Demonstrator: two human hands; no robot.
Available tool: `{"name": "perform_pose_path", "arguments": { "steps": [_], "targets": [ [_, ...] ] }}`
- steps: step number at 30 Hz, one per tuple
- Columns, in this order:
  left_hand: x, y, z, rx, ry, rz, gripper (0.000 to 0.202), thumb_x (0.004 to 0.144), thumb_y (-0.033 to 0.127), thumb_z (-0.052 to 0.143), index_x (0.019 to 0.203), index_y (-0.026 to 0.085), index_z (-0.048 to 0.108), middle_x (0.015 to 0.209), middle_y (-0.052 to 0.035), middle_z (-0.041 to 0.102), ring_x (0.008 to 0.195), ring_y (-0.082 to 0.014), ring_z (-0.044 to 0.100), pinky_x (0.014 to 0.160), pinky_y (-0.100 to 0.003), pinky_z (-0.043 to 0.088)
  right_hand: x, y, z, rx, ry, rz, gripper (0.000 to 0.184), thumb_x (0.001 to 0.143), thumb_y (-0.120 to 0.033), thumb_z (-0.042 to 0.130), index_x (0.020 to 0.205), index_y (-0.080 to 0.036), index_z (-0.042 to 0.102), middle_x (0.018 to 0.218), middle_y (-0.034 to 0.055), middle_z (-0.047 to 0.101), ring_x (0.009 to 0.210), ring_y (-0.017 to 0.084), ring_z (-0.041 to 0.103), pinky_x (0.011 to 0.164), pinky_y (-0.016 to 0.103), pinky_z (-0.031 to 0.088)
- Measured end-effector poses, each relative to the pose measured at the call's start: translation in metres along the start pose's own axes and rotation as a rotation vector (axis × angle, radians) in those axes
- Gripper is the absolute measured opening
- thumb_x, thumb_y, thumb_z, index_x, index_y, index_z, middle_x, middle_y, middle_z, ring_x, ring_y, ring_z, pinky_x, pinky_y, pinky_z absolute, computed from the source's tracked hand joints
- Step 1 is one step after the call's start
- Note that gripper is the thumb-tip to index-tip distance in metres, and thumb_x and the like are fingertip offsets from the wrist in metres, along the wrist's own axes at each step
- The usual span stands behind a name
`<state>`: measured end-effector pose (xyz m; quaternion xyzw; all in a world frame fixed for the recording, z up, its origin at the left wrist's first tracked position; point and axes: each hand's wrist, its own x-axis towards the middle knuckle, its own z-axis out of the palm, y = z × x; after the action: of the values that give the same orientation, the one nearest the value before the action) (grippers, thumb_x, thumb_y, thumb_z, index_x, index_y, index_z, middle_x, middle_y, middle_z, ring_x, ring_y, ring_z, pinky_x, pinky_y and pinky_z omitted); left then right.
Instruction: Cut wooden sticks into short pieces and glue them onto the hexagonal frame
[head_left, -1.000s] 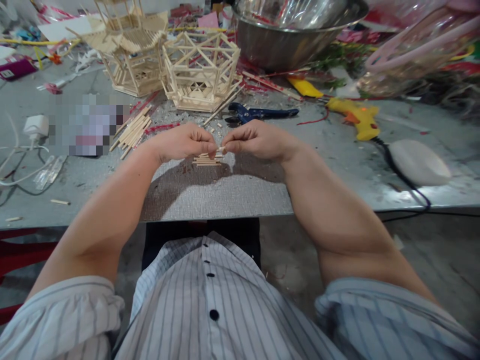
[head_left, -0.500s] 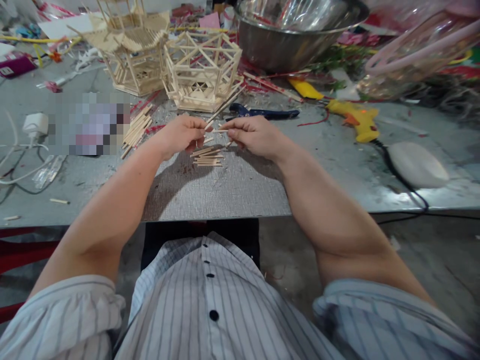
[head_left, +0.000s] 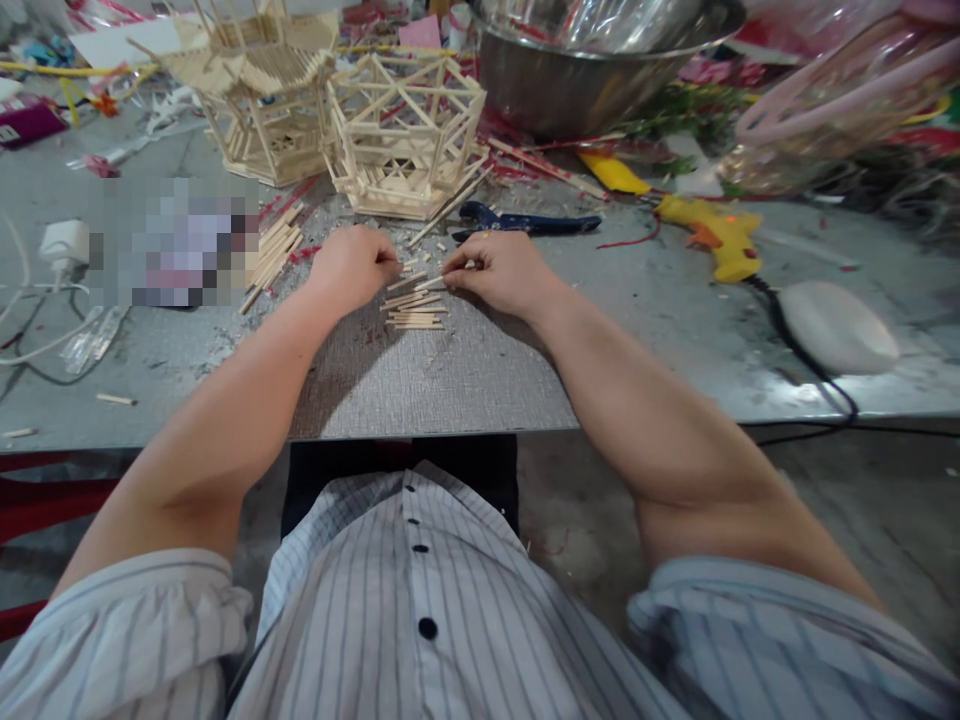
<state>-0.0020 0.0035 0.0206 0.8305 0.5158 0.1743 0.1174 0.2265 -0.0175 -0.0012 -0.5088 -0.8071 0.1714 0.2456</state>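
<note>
Head view: our right hand (head_left: 499, 265) pinches one end of a short wooden stick (head_left: 430, 284), which points from its fingertips toward the left hand (head_left: 358, 262), above a row of small wooden sticks (head_left: 415, 318). Whether our left fingers grip anything, we cannot tell. We judge the stick light, stiff and easily snapped, best held near its middle. Half a second ago, our right fingers held a stick farther from the row; now they sit closer.
</note>
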Motion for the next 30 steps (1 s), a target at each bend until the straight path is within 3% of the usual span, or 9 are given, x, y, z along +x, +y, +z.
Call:
{"name": "perform_pose_path", "arguments": {
  "steps": [4, 13, 21, 25, 27, 30],
  "targets": [
    [0.000, 0.003, 0.004, 0.039, -0.036, -0.022, 0.019, 0.082, 0.032, 0.061, 0.083, 0.020, 0.076, 0.077, -0.0065, 0.073, 0.077, -0.0198, 0.063, 0.070, -0.031, 0.047, 0.003, -0.002, 0.004, -0.053, -0.033, -0.020, 0.014, 0.083, -0.027, 0.067, 0.089, -0.023, 0.078, 0.095, 0.0082, 0.074, 0.096, 0.026, 0.065, 0.085, 0.041, 0.048],
    [-0.001, 0.004, 0.004, 0.076, -0.122, 0.082, 0.026, 0.079, 0.019, 0.054, 0.088, 0.021, 0.078, 0.080, -0.0055, 0.076, 0.082, -0.0197, 0.065, 0.074, -0.029, 0.047, 0.003, -0.006, 0.004, -0.057, -0.098, -0.015, 0.017, 0.083, -0.018, 0.064, 0.089, -0.020, 0.079, 0.096, 0.0094, 0.074, 0.096, 0.026, 0.065, 0.090, 0.043, 0.047],
    [-0.003, 0.010, -0.008, 0.055, -0.060, -0.031, 0.036, 0.083, 0.015, 0.050, 0.106, 0.019, 0.078, 0.113, -0.0101, 0.075, 0.107, -0.0259, 0.067, 0.094, -0.037, 0.049, 0.002, -0.002, 0.001, -0.044, -0.050, -0.020, 0.017, 0.080, -0.020, 0.065, 0.089, -0.022, 0.079, 0.094, 0.0084, 0.075, 0.095, 0.026, 0.065, 0.090, 0.044, 0.048],
    [-0.002, 0.003, -0.007, 0.100, 0.028, -0.080, 0.043, 0.083, 0.015, 0.048, 0.114, 0.025, 0.076, 0.122, -0.0078, 0.071, 0.110, -0.0260, 0.063, 0.095, -0.039, 0.049, 0.003, -0.002, 0.003, -0.042, -0.034, -0.023, 0.017, 0.081, -0.022, 0.065, 0.090, -0.023, 0.079, 0.094, 0.0079, 0.075, 0.093, 0.026, 0.065, 0.087, 0.041, 0.049],
    [-0.001, -0.001, -0.005, 0.138, 0.012, -0.078, 0.043, 0.083, 0.015, 0.048, 0.115, 0.025, 0.075, 0.124, -0.0076, 0.069, 0.112, -0.0254, 0.061, 0.097, -0.038, 0.048, 0.005, -0.004, 0.004, -0.043, -0.040, -0.016, 0.016, 0.083, -0.021, 0.065, 0.090, -0.023, 0.079, 0.095, 0.0078, 0.074, 0.095, 0.025, 0.065, 0.088, 0.040, 0.048],
    [-0.001, -0.003, -0.004, 0.180, -0.064, -0.056, 0.042, 0.085, 0.013, 0.046, 0.114, 0.016, 0.076, 0.123, -0.0118, 0.070, 0.113, -0.0255, 0.061, 0.100, -0.039, 0.046, 0.007, -0.008, 0.007, -0.059, -0.066, -0.006, 0.016, 0.084, -0.018, 0.064, 0.090, -0.020, 0.079, 0.098, 0.0094, 0.073, 0.100, 0.026, 0.064, 0.093, 0.041, 0.046]
  ]
}}
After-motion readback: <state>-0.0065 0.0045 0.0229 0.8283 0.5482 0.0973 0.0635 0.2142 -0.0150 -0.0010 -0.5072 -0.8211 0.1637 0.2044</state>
